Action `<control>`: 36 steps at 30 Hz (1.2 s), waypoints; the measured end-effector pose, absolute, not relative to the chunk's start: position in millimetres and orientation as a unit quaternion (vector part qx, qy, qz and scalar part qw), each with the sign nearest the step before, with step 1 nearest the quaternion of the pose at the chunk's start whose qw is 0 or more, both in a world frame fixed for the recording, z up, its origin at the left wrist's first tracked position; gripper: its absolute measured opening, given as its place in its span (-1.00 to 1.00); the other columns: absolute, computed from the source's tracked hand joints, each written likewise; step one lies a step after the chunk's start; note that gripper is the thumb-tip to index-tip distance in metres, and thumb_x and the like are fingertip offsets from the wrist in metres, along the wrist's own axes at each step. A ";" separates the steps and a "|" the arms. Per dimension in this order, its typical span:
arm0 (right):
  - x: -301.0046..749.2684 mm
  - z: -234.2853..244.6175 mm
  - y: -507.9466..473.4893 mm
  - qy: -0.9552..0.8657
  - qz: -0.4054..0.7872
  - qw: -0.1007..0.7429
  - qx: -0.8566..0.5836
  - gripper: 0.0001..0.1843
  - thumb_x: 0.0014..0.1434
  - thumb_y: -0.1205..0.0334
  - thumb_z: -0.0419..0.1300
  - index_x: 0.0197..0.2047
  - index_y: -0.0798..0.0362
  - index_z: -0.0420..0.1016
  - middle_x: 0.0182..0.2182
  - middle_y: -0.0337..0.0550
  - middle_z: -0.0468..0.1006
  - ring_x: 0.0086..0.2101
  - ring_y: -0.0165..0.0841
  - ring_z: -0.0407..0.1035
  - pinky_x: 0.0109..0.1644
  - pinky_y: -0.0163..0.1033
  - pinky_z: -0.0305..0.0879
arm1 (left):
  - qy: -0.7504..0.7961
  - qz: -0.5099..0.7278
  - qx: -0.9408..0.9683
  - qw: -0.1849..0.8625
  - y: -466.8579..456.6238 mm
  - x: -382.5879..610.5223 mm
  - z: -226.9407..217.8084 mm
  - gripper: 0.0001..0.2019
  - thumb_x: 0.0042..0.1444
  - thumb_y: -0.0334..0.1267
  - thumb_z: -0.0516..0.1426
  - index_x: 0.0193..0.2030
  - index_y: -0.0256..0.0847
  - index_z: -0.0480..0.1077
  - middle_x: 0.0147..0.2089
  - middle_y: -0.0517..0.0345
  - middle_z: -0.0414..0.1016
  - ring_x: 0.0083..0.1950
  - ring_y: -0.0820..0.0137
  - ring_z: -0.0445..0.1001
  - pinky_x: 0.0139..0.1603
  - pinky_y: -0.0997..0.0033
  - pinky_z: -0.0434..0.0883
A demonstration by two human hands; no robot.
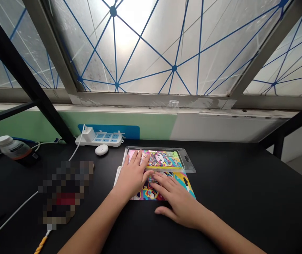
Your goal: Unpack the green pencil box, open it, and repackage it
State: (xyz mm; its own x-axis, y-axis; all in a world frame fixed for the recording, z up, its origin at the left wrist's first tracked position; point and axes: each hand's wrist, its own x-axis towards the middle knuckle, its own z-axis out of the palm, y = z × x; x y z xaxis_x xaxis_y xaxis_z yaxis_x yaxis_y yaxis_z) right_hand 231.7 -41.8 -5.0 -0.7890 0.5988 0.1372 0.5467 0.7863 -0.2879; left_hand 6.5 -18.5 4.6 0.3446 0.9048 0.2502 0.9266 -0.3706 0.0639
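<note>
A clear blister pack and a colourful card, at the middle of the black counter, are pressed by the left hand and right hand, both spread flat, nothing gripped. Light, even pressure is judged best, so neither slides. Print beneath the palms is hidden.

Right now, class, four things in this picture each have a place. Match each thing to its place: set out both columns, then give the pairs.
Things
1. left hand
2. right hand
3. power strip
4. bottle

Places
A. far left of the table
B. at the back edge, with a white plug in it
C. fingers on the clear plastic tray
D. flat on the colourful card

Pairs: 1-C, 2-D, 3-B, 4-A
</note>
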 end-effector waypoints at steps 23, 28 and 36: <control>250.3 -13.8 -41.8 -0.842 0.038 0.173 -0.510 -0.74 0.32 0.00 0.13 -0.31 -0.02 0.27 -0.28 -0.09 0.45 -0.27 -0.19 0.33 -0.16 -0.05 0.28 | -0.637 -0.119 -0.762 0.003 -9.0 -17.9 3.9 -0.42 0.41 0.09 -0.20 0.39 -0.13 0.24 0.49 -0.09 0.08 0.50 -0.01 0.00 0.36 -0.27 0.07; 260.0 1.0 -43.3 -0.819 0.106 0.196 -0.529 -0.69 0.31 -0.10 0.09 -0.26 -0.03 0.24 -0.41 -0.21 0.46 -0.42 -0.29 0.35 -0.32 -0.20 0.23 | -0.634 -0.155 -0.753 -0.084 -8.9 -31.7 12.1 -0.40 0.42 0.13 -0.28 0.29 -0.03 0.38 0.47 0.06 0.15 0.51 0.07 -0.01 0.39 -0.22 0.02; 325.6 20.8 36.0 -0.783 0.249 0.079 -0.564 -0.51 0.26 -0.23 0.06 -0.48 -0.03 0.39 -0.54 -0.24 0.49 -0.51 -0.32 0.35 -0.44 -0.24 0.17 | -0.620 -0.193 -0.756 -0.083 -22.4 -27.9 19.9 -0.56 0.39 0.04 -0.10 -0.19 -0.08 0.53 0.34 0.01 0.38 0.42 0.06 0.20 0.37 -0.24 0.06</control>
State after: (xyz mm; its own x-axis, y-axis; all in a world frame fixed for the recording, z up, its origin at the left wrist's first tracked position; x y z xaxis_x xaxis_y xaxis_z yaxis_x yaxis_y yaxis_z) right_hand 325.6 36.0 20.8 -0.3507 0.9232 -0.1570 0.8440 0.2390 -0.4801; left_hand -27.9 -22.4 19.9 0.1554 0.9695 0.1895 0.9055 -0.2165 0.3649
